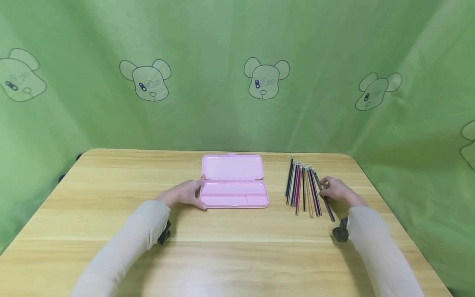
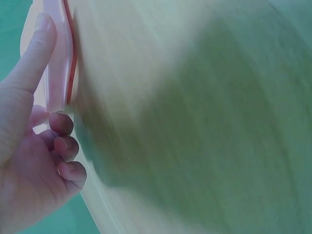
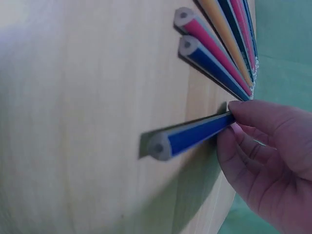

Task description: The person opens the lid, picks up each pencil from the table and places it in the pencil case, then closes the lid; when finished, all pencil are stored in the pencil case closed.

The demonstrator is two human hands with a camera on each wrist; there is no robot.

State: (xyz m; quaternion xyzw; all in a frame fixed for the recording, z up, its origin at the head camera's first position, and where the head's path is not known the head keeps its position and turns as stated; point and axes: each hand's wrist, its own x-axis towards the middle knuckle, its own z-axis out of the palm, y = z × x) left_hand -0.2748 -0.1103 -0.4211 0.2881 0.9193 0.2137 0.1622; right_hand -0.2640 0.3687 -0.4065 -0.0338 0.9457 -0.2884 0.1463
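Note:
A pink pencil case [image 1: 232, 168] lies on the table with its lid folded back, its divided tray nearer me. My left hand [image 1: 184, 193] holds the case's left end, spanning it between thumb and fingers. In the left wrist view the thumb [image 2: 39, 48] lies along the case [image 2: 59, 63], with the other fingers curled below it. To the right of the case, my right hand [image 1: 337, 191] pinches a blue pencil [image 3: 195, 138] between thumb and fingers. That pencil is the rightmost one, set apart at its near end from several loose pencils [image 1: 298, 189].
The wooden table [image 1: 230, 251] has its far edge against a green curtain [image 1: 208, 115] with printed bear heads. The loose pencils lie roughly side by side in several colours, unsharpened ends toward me. Dark wrist devices [image 1: 341, 232] sit under the sleeves.

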